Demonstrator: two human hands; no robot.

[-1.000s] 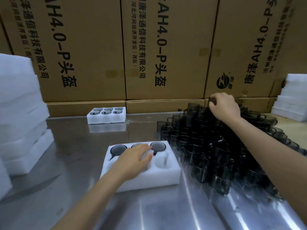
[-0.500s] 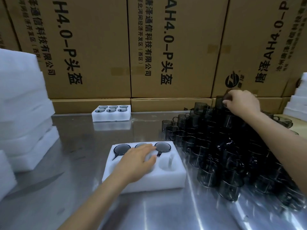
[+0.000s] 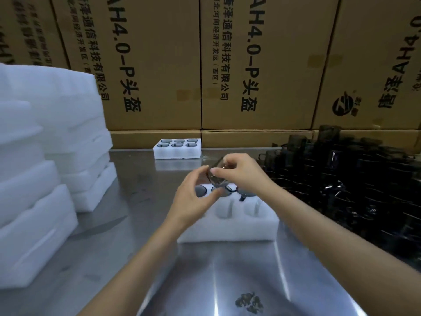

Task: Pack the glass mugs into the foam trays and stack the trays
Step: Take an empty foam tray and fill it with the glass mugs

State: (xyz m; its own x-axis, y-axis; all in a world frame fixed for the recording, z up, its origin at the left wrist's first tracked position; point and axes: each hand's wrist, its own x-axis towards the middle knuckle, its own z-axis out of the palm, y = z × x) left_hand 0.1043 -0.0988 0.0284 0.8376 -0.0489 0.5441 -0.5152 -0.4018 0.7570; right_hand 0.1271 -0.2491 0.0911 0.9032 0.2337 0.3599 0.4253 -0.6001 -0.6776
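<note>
A white foam tray (image 3: 230, 226) lies on the steel table in front of me, its back row filled with dark glass mugs and its front holes bare. Above the tray my right hand (image 3: 243, 173) grips a smoky glass mug (image 3: 216, 176), tilted. My left hand (image 3: 196, 195) reaches up beside it, thumb and fingers curved around the mug's left side and touching it. A large heap of dark glass mugs (image 3: 355, 179) fills the table on the right.
A filled foam tray (image 3: 176, 153) stands at the back by the cardboard boxes (image 3: 257, 65). Stacks of white foam trays (image 3: 45, 156) rise on the left. The steel table (image 3: 205, 281) stretches toward me, with a dark smudge near the front.
My right hand has left the mug heap carrying one mug and come over the tray. My left hand has lifted off the tray to meet the mug. The view shifted right.
</note>
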